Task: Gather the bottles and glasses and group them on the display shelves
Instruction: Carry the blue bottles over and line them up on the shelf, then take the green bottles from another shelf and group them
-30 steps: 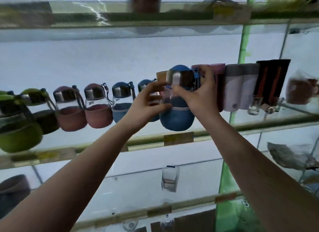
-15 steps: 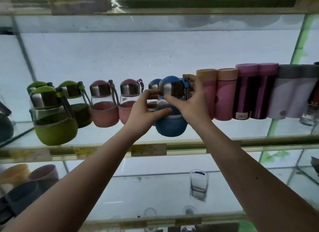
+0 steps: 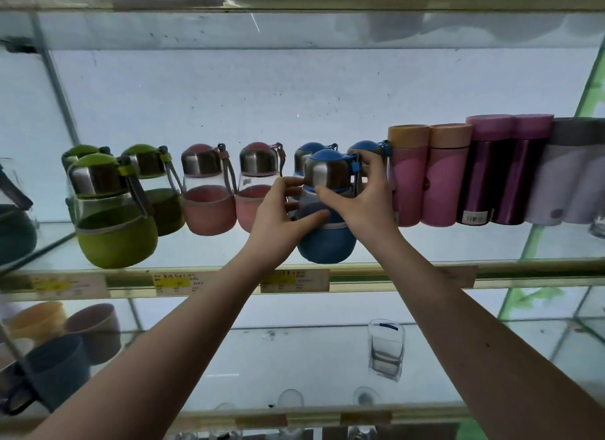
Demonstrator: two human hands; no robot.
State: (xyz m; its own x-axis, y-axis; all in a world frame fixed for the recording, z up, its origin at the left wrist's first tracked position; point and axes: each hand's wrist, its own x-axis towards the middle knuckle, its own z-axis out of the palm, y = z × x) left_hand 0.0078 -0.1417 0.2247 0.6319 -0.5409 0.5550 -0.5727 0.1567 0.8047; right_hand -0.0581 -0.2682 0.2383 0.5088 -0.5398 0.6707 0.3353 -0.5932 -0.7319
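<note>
Slightly lower, blue bottle (image 3: pixel 327 243) gripped by L hand (image 3: pixel 278 217) & R hand (image 3: pixel 363 197).

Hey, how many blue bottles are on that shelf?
3. The front blue bottle is gripped by the left hand and right hand; a second blue cap shows behind it on the left, a third blue cap behind on the right. Others may be hidden.

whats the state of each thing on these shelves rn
front blue bottle, upright, lid on, gripped by both hands
left hand, gripping its body
right hand, gripping its neck
green bottles, upright, lids on
pink bottles, upright, lids on
tumblers, upright, capped
drinking glass, upright, empty
</note>
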